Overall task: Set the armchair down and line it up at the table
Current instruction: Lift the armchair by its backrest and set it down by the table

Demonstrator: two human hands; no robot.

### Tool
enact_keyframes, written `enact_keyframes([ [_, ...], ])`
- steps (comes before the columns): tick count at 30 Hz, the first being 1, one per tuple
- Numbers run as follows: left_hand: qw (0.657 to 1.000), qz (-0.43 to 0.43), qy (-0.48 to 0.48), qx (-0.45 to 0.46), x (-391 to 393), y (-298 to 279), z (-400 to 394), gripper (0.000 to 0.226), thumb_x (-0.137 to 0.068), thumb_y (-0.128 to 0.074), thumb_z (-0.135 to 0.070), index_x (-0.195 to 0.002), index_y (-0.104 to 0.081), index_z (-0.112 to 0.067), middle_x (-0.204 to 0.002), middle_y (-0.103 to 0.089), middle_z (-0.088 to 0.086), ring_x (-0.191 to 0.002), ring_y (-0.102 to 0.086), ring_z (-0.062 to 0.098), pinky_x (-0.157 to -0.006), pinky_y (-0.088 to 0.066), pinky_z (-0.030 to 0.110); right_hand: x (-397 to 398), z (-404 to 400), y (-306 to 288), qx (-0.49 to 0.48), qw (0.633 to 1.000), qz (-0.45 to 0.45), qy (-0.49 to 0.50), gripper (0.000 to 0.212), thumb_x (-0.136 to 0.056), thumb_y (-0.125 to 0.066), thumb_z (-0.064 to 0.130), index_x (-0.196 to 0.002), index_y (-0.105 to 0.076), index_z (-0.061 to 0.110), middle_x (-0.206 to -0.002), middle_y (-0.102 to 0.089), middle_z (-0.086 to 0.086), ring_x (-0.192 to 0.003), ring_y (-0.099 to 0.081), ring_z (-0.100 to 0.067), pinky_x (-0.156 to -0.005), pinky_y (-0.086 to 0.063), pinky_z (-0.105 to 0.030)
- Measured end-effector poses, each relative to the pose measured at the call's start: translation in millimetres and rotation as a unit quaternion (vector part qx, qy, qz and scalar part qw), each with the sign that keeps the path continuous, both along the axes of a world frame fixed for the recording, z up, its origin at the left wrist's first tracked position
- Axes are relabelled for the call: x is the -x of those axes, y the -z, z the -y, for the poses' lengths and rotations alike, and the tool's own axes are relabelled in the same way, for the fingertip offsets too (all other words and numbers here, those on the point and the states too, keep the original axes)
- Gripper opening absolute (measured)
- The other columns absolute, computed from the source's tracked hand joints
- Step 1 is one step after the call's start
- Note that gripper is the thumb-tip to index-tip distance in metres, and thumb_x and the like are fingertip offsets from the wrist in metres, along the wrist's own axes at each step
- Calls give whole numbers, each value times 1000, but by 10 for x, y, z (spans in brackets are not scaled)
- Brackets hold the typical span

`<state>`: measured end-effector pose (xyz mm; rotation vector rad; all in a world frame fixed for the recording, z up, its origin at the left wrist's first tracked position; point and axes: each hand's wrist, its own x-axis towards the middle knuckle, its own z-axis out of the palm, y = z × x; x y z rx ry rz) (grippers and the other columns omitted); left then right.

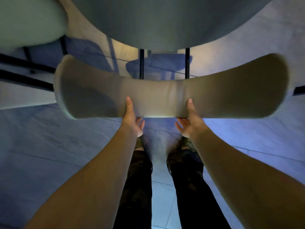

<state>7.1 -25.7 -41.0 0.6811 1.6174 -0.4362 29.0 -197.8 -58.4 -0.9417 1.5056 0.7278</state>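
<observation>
At the near edge of the round table (173,22), the armchair (165,95) faced inward, its curved backrest spread wide from left to right just short of the tabletop. Both hands held the backrest at its middle. The left hand (133,119) had its thumb up the near face and its fingers tucked under the lower edge; the right hand (189,121) mirrored it a little to the right. Each grip was clasped on the backrest, though the fingertips underneath were hidden. The black legs (141,63) stood beyond the backrest; whether they touched the floor (49,138) could not be told. Another pale chair (29,22) sat at far left.

To do this step well, the chair probably needed lowering evenly, so that all the legs met the floor together instead of one side knocking first. The two hands, set evenly about the middle, suited a straight push. A gentle slide inward, with the backrest kept square to the table edge, seemed the safest way, stopping before the chair bumped the tabletop.
</observation>
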Motion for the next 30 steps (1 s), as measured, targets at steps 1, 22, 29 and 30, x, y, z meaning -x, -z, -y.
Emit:
enact_keyframes([
  [1, 1000, 2, 4, -1, -13, -105, -10, 90, -71, -59, -79, -140, -47, -22, -138, -55, -3, -119, -54, 12, -90, -40, 25, -25, 0, -134, 4, 1000, 3, -3, 62, -74, -72, 64, -122, -58, 28, -121, -67, 2, -103, -65, -15, -75, -51, -34],
  [22, 944, 87, 182, -261, -619, -2929, -179, 54, -89, -68, -40, -127, -59, -3, -114, -63, 2, -104, -64, 26, -80, -54, 33, -740, -77, -3011, 152, 981, 97, -68, 47, -83, -71, 50, -105, -53, 14, -93, -57, -7, -78, -59, -24, -65, -53, -36],
  [29, 924, 78, 259, -272, -907, -3594, -437, 66, -68, -60, -70, -104, -64, -15, -106, -69, 5, -96, -70, 34, -88, -56, 45, -998, -186, -3807, 176, 971, 136, -87, 40, -84, -69, 45, -102, -56, 12, -90, -56, -9, -69, -57, -25, -62, -51, -35],
  [30, 923, 80, 265, -268, -942, -3571, -481, 73, -59, -58, -76, -101, -63, -16, -107, -71, 6, -93, -71, 35, -87, -57, 46, -1034, -190, -3883, 182, 969, 140, -88, 39, -84, -69, 44, -102, -56, 13, -96, -56, -10, -73, -58, -26, -62, -52, -36],
])
